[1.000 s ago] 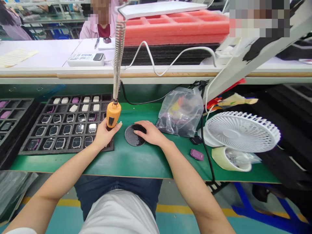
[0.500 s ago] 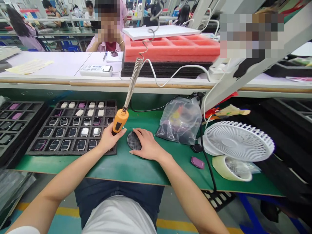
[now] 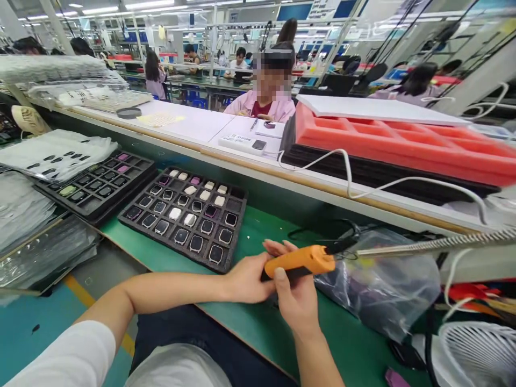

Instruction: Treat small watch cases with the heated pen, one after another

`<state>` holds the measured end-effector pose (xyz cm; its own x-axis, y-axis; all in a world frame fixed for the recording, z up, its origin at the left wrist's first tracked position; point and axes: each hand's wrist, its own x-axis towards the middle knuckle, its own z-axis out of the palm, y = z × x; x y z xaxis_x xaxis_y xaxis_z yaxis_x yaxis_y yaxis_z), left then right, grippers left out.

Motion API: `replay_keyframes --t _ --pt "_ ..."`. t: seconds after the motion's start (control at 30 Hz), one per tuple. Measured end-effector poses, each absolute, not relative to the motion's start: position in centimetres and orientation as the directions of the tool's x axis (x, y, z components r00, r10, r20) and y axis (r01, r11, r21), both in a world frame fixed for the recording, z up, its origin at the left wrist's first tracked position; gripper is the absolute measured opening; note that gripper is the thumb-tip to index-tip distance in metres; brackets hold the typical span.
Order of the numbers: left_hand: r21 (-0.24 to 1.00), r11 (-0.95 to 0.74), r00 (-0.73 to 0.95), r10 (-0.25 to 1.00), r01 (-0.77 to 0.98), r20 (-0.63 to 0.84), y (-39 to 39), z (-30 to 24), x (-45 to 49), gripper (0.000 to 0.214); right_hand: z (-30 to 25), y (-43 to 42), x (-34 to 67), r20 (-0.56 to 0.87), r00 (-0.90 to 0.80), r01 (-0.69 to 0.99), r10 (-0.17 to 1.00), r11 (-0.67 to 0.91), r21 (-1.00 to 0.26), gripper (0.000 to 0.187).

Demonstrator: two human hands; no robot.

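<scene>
An orange and black electric screwdriver (image 3: 300, 262) lies tilted across both hands, its tail toward the right where a coil spring (image 3: 439, 242) meets it. My left hand (image 3: 249, 279) is closed around its dark front end. My right hand (image 3: 298, 301) grips the body from below, thumb pressed on top. The screwdriver's tip is hidden by my hands. To the left of them sits a black foam tray (image 3: 237, 236) with several square watches (image 3: 196, 243) and white and purple pieces in its compartments.
A second foam tray (image 3: 149, 172) stands farther left, partly under a white sheet (image 3: 60, 153). A clear plastic bag (image 3: 387, 285) and a white fan (image 3: 479, 349) are at the right. Red foam trays (image 3: 387, 140) rest on the raised shelf, with a person (image 3: 262, 105) behind it.
The view has swung left. My right hand has left the round mesh disc and now grips the screwdriver with my left hand. The screwdriver has tipped from upright to nearly level.
</scene>
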<state>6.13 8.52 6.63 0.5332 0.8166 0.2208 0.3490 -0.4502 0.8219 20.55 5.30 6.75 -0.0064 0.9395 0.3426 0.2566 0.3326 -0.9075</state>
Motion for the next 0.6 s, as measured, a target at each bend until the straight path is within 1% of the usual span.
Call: replay_keyframes --t 0.07,0.13,0.2,0.23,0.27,0.3,0.37,0.47,0.6 --pt "0.785 -0.519 0.624 0.748 0.337 0.227 7.9 7.4 5.4 0.041 6.8 4.4 19.8 0.356 0.072 0.136 0.932 0.345 -0.929 0.051" --pt "0.741 -0.574 0.689 0.693 0.349 0.212 8.7 8.4 2.9 0.038 7.4 3.1 19.7 0.344 0.129 0.033 0.930 0.343 -0.939 0.038" --pt "0.691 -0.583 0.685 0.708 0.427 0.174 11.1 9.3 -0.8 0.029 8.3 1.8 20.2 0.316 0.172 -0.048 0.933 0.328 -0.943 0.029" --pt "0.660 -0.558 0.638 0.755 0.503 0.151 12.8 9.8 -3.0 0.027 8.9 1.2 20.5 0.301 0.191 -0.073 0.934 0.319 -0.945 0.027" --pt "0.621 -0.506 0.558 0.820 0.598 0.131 14.7 10.1 -5.1 0.026 9.3 0.7 20.8 0.286 0.208 -0.090 0.935 0.310 -0.947 0.026" --pt "0.574 -0.431 0.452 0.884 0.696 0.116 16.8 10.5 -7.2 0.029 9.7 0.4 21.0 0.273 0.222 -0.098 0.936 0.300 -0.949 0.026" --pt "0.469 -0.273 0.266 0.960 0.840 0.083 20.7 11.1 -10.5 0.036 10.1 0.2 21.3 0.249 0.248 -0.092 0.936 0.278 -0.956 0.024" --pt "0.318 -0.103 0.100 0.995 0.943 0.027 25.4 11.6 -13.0 0.039 9.8 0.4 21.6 0.217 0.287 -0.035 0.933 0.237 -0.971 0.020" --pt "0.170 -0.026 0.038 0.997 0.985 -0.067 28.8 11.2 -13.8 0.040 8.7 0.1 22.5 0.187 0.352 0.030 0.917 0.189 -0.982 0.026"
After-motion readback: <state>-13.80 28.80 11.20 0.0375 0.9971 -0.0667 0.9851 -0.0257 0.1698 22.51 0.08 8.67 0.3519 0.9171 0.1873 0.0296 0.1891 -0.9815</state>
